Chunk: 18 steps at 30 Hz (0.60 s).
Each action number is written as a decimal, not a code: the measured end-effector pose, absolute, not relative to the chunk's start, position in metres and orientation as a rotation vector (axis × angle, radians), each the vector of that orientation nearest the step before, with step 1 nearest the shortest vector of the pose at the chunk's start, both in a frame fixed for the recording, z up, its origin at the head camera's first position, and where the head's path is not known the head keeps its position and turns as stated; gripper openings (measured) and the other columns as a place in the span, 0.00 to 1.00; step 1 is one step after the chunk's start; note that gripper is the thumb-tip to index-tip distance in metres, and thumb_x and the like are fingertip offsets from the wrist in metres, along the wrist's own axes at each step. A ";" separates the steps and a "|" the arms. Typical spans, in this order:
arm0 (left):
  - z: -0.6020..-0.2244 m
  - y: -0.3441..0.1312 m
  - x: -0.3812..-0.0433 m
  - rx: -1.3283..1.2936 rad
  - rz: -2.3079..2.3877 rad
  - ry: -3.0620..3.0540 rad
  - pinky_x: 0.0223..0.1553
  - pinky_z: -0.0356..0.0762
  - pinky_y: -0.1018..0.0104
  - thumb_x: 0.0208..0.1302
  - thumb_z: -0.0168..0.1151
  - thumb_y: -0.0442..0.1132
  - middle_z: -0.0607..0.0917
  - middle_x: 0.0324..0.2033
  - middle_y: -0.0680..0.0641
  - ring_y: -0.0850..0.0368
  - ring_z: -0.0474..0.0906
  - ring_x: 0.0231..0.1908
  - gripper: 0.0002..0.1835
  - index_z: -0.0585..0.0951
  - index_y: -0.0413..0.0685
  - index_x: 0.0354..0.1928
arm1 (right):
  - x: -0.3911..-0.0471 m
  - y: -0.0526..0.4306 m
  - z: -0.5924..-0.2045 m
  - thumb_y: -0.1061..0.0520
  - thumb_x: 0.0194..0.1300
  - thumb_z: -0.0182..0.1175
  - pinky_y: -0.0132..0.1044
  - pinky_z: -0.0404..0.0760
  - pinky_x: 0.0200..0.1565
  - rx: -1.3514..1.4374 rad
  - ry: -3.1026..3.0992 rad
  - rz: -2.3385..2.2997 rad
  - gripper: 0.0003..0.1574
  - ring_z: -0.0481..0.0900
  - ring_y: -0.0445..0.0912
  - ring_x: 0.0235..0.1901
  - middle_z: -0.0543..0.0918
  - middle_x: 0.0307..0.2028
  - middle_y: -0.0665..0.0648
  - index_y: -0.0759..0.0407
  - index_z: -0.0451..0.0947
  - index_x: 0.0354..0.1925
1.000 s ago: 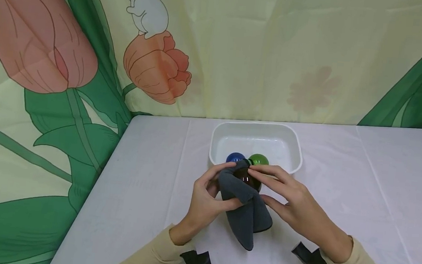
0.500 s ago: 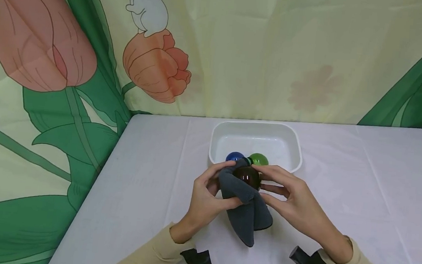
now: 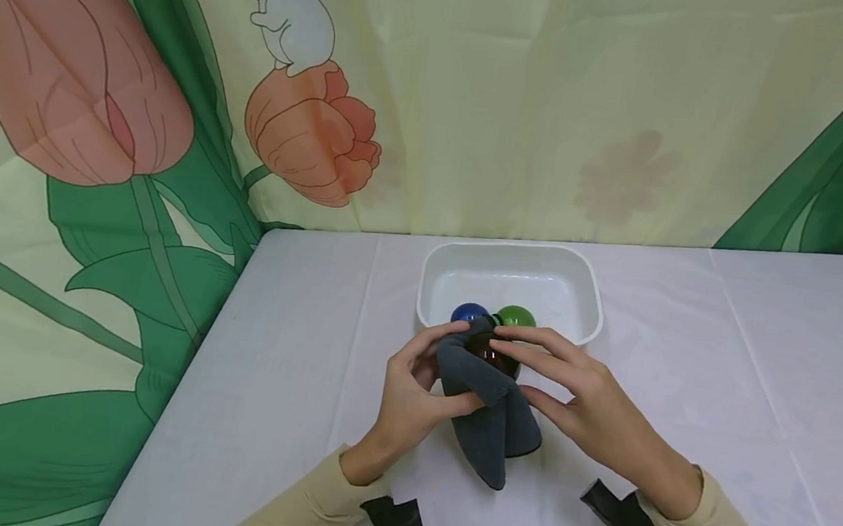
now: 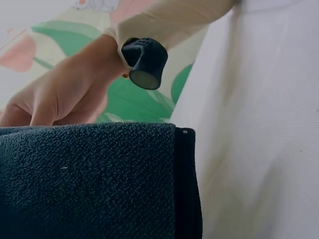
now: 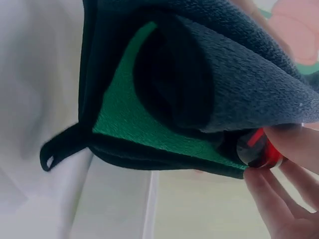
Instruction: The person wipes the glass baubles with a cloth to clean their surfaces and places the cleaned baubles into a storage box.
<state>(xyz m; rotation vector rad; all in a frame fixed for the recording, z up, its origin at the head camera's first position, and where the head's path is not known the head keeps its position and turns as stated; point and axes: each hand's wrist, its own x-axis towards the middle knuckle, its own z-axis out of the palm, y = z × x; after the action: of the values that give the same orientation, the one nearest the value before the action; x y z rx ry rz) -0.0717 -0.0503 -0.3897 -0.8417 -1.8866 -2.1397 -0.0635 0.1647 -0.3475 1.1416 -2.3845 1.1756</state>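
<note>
A grey-blue towel cloth (image 3: 487, 411) hangs in folds over the table, wrapped partly round a glossy dark red ball (image 3: 490, 358). My left hand (image 3: 413, 396) grips the cloth from the left, thumb in front and fingers behind. From the right, my right hand (image 3: 583, 394) holds the ball, with fingertips on its upper side and the thumb lower down. The left wrist view is largely filled by the cloth (image 4: 89, 179). In the right wrist view, the cloth's green inner side (image 5: 129, 119) shows, and a red part of the ball (image 5: 269, 154) lies between fingers.
Behind the hands stands a white tray (image 3: 517, 292) with a blue ball (image 3: 468, 311) and a green ball (image 3: 517, 316) near its front. A dark hanging loop (image 5: 62, 149) sticks out from a cloth corner. White cloth covers the table (image 3: 292, 369); a printed curtain hangs behind.
The right fingers slid off the ball's top to its right side, uncovering more of it, then came back over the top. The left hand and cloth have hardly moved.
</note>
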 end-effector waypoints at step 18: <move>-0.389 -0.049 -0.071 -0.869 -2.124 -1.895 0.52 0.72 0.55 0.42 0.68 0.18 0.75 0.53 0.37 0.45 0.75 0.50 0.36 0.69 0.36 0.58 | -0.066 0.165 -0.349 0.69 0.54 0.63 0.35 0.79 0.45 0.949 -2.425 1.668 0.36 0.78 0.45 0.48 0.73 0.55 0.52 0.55 0.68 0.61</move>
<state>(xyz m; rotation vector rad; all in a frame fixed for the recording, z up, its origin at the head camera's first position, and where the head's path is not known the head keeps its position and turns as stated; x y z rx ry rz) -0.0710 -0.0487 -0.3889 -0.8695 -1.8948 -2.1238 -0.0660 0.1654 -0.3489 0.9494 -2.4254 1.6675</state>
